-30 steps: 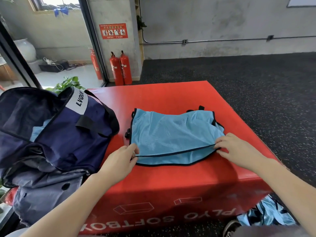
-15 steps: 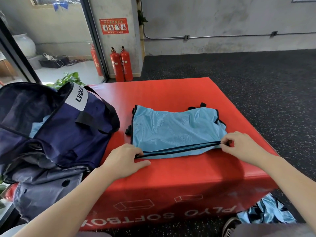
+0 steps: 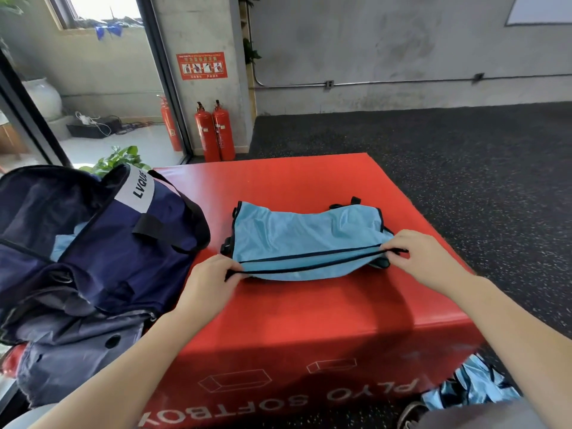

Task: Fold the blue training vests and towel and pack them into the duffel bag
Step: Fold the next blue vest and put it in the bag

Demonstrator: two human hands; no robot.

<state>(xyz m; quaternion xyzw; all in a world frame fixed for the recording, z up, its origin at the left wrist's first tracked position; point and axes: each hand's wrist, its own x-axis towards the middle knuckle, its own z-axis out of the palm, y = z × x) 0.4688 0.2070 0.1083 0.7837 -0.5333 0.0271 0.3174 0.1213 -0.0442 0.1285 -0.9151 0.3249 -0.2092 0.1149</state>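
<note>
**Vest mid-fold, both hands on the near hem**

Blue vest lies on the red box, the working surface here, about centre and just right of the duffel bag. Left hand pinches the near-left corner of the black-trimmed hem; right hand pinches the near-right corner. Fingers of both are closed on the fabric edge, and the hem is lifted a little and stretched between them. Far half of the vest rests flat, slightly rumpled.

Bag sits open at the box's left edge, partly overhanging it. Light blue cloth shows inside, probably an item already packed. More blue fabric is heaped on the floor at lower right, not yet folded.

Risks, as judged from here:
- Slippery mesh: if one pinch loosens, the hem drops and the fold goes crooked.
- Uneven pull between the hands would skew the edges.
- Rumples in the far half could get trapped under the fold and bulk it up.
- The overhanging bag may sag or tip when loaded.
</note>
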